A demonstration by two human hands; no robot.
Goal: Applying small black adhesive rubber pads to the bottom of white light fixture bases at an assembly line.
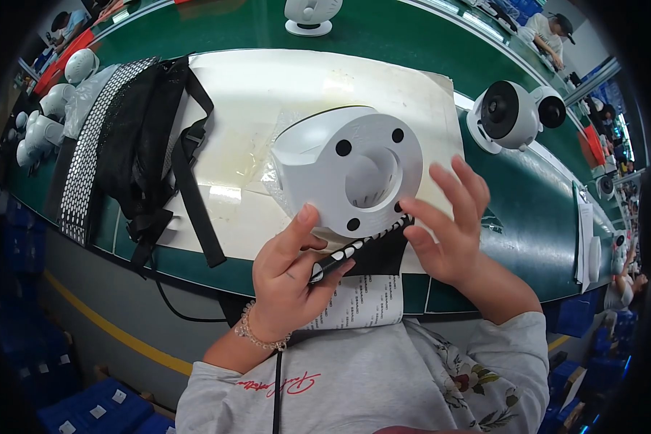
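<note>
A white rounded device (315,141) lies tipped in front of me on the pale board, its ring-shaped base turned up toward me. Round black pads (343,147) sit on that base, one at each of several spots around the ring. My left hand (288,278) grips a narrow black sheet with white spots (349,251) at the near edge of the device, its thumb pointing up beside the base. My right hand (452,228) is open with fingers spread, its index fingertip at the lower right pad on the base. I cannot tell whether it presses.
A white-spotted black sheet (98,137) and a black strapped bag (141,137) lie left on the pale board (228,94). White devices (43,137) crowd the far left. Another device (505,108) stands right, one more (309,16) at the back. People work beyond the green table (521,231).
</note>
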